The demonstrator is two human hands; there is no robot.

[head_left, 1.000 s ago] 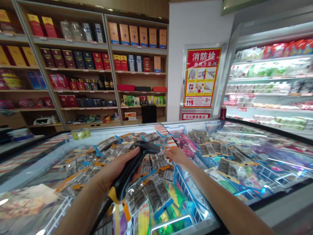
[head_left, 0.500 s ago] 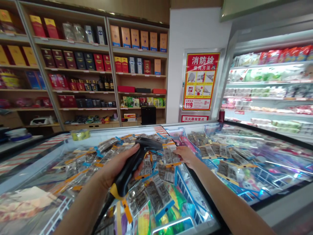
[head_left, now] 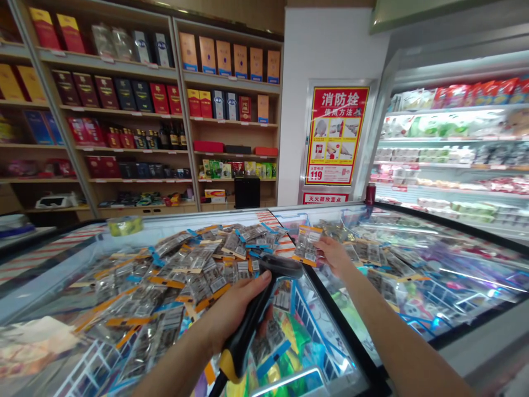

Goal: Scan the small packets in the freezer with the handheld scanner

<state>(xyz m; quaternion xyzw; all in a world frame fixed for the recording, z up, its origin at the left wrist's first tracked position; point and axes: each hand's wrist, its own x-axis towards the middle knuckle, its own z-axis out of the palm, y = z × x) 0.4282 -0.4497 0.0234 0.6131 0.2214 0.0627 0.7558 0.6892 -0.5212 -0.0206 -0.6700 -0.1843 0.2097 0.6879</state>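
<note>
My left hand is wrapped round the black and yellow handle of a barcode scanner, whose head points right over the freezer lid. My right hand reaches forward and pinches a clear packet with an orange header, lifted above the chest freezer's glass lid. Several similar clear packets with orange and blue headers lie spread over the left lid, just left of the scanner.
More packets lie on the right freezer lid. Wooden shelves of boxed goods stand behind. A red poster hangs on the white wall. An open refrigerated case runs along the right. A yellow-green tape roll sits far left.
My right hand has picked one packet off the pile and carried it up and right. My left hand with the scanner has shifted right and lower. The camera has turned slightly right.
</note>
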